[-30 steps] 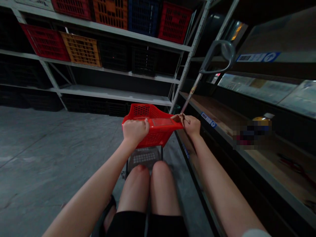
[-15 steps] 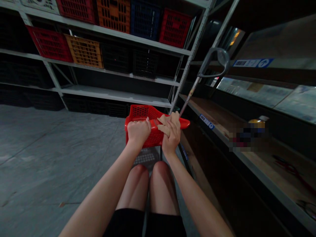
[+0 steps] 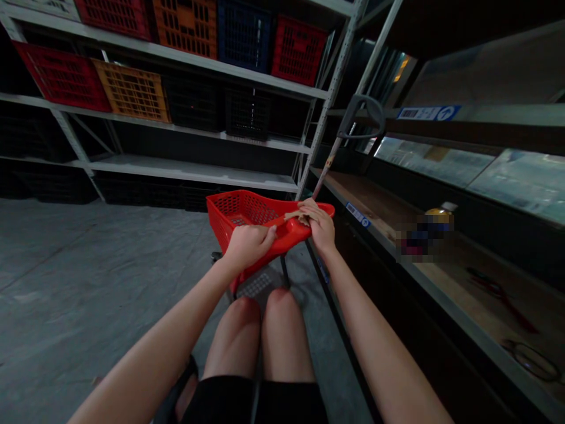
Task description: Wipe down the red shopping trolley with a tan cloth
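A small red plastic shopping cart (image 3: pixel 286 242) with perforated basket walls stands just beyond my knees, turned at an angle. My left hand (image 3: pixel 248 244) is closed over its near red edge, thumb lying along the top. On the right end of that edge rests my right hand (image 3: pixel 321 228), its fingers bent over a crumpled tan piece (image 3: pixel 296 216), cloth or paper, pressed against the red plastic. Most of the tan piece is hidden under those fingers.
Metal racks (image 3: pixel 194 169) with coloured crates stand ahead. Close on my right runs a shelf (image 3: pixel 424 259) bearing a yellow bottle (image 3: pixel 441 213), scissors-like red-handled tools (image 3: pixel 501 294) and glasses (image 3: pixel 532 360). A grey-handled pole (image 3: pixel 329 162) leans by the shelf corner.
The cart has swung round, so its basket opens toward the left and more of its inside shows. My right hand has lowered the tan piece flatter onto the edge. The view has shifted slightly right.
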Motion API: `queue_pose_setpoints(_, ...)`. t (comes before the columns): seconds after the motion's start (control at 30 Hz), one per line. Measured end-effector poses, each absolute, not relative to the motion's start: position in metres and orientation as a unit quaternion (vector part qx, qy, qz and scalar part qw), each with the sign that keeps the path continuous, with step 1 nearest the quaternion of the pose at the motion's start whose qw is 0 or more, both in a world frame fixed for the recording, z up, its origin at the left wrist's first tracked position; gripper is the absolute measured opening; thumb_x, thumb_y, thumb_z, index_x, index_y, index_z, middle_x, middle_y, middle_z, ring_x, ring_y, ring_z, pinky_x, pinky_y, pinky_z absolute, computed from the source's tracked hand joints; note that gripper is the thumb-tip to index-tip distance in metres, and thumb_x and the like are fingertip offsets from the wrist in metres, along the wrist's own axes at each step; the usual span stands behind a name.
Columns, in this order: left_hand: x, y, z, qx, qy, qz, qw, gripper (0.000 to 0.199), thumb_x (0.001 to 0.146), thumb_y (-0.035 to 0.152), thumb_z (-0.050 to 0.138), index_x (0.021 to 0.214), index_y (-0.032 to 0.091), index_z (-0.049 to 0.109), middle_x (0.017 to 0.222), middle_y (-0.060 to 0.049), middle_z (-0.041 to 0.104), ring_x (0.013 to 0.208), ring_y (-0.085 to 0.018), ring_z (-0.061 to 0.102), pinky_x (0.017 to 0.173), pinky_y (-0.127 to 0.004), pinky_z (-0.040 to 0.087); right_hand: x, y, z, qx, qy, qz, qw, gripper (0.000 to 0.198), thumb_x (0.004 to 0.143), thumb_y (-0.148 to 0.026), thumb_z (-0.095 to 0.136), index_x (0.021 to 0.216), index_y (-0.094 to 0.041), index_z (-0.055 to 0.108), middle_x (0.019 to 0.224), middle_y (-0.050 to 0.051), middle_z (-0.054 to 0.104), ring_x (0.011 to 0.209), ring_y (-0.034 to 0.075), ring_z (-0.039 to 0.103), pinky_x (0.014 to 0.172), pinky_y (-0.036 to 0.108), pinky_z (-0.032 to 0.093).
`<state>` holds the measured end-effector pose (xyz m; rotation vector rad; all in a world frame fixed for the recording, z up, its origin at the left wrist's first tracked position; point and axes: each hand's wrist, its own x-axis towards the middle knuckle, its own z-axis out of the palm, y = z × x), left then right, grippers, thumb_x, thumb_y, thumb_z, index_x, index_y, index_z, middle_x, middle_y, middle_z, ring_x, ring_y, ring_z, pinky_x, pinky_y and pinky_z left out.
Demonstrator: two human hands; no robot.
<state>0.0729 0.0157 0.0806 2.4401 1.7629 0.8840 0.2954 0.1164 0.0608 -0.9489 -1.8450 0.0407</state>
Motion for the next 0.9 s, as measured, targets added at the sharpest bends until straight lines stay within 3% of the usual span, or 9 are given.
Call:
queue_pose_setpoints(0.13,0.079,0.026,0.045,0.728,0.556,0.400,-0.021,0.062,0.105,0.034,0.021,0.075,0.018,0.073,0.078,-0.010,0.075,0.075,-0.019,0.067,0.076,-0.031,0.044,0.256,0.047,0.029,-0.370,-0.718,-0.025,0.589,0.037,0.091,-0.025,0.043,0.111,-0.027,0.075,0.119,0.004,0.074,0.123,0.026,0.062,0.118,0.053,0.038)
queue_pose_setpoints(0.27,0.092,0.025,0.034,0.691,0.554,0.461,-0.057,0.064,0.105,0.033,0.018,0.071,0.018,0.069,0.074,-0.010,0.073,0.069,-0.019,0.062,0.075,-0.033,0.042,0.237,0.018,0.013,-0.320,-0.744,-0.054,0.583,0.043,0.097,-0.033,0.037,0.126,-0.027,0.067,0.124,0.007,0.071,0.125,0.028,0.061,0.115,0.052,0.040)
queue_pose_setpoints(0.4,0.100,0.022,0.036,0.676,0.582,0.447,-0.058,0.062,0.105,0.031,0.021,0.067,0.018,0.068,0.073,-0.010,0.073,0.067,-0.018,0.062,0.071,-0.033,0.040,0.276,0.077,0.029,-0.317,-0.798,-0.046,0.511,0.037,0.095,-0.041,0.047,0.119,-0.027,0.072,0.127,0.005,0.071,0.126,0.027,0.061,0.113,0.048,0.042)
queue_pose_setpoints(0.5,0.113,0.021,0.037,0.670,0.592,0.442,-0.073,0.059,0.103,0.030,0.025,0.063,0.018,0.066,0.067,-0.010,0.071,0.066,-0.019,0.062,0.069,-0.034,0.039,0.314,0.140,0.047,-0.387,-0.761,0.047,0.518,0.034,0.093,-0.031,0.045,0.106,-0.025,0.076,0.119,0.006,0.075,0.120,0.024,0.065,0.110,0.046,0.047)
queue_pose_setpoints(0.63,0.141,0.021,0.037,0.702,0.558,0.429,-0.110,0.054,0.102,0.027,0.028,0.069,0.017,0.069,0.069,-0.012,0.070,0.069,-0.022,0.064,0.070,-0.037,0.040,0.330,0.164,0.061,-0.442,-0.718,0.123,0.524,0.034,0.086,-0.020,0.045,0.096,-0.020,0.078,0.114,0.008,0.078,0.115,0.023,0.067,0.109,0.045,0.048)
queue_pose_setpoints(0.8,0.168,0.017,0.041,0.717,0.533,0.439,-0.090,0.051,0.104,0.025,0.026,0.084,0.015,0.072,0.084,-0.013,0.074,0.077,-0.023,0.067,0.075,-0.038,0.045,0.309,0.075,0.054,-0.379,-0.780,0.086,0.491,0.030,0.091,-0.023,0.049,0.088,-0.026,0.078,0.102,0.003,0.079,0.110,0.023,0.068,0.112,0.047,0.045)
queue_pose_setpoints(0.9,0.151,0.016,0.037,0.749,0.477,0.455,-0.066,0.049,0.106,0.026,0.024,0.094,0.017,0.071,0.096,-0.011,0.075,0.091,-0.021,0.068,0.085,-0.034,0.049,0.308,0.027,0.045,-0.383,-0.781,0.060,0.489,0.027,0.093,-0.030,0.055,0.109,-0.029,0.076,0.116,0.004,0.075,0.118,0.025,0.065,0.111,0.047,0.047)
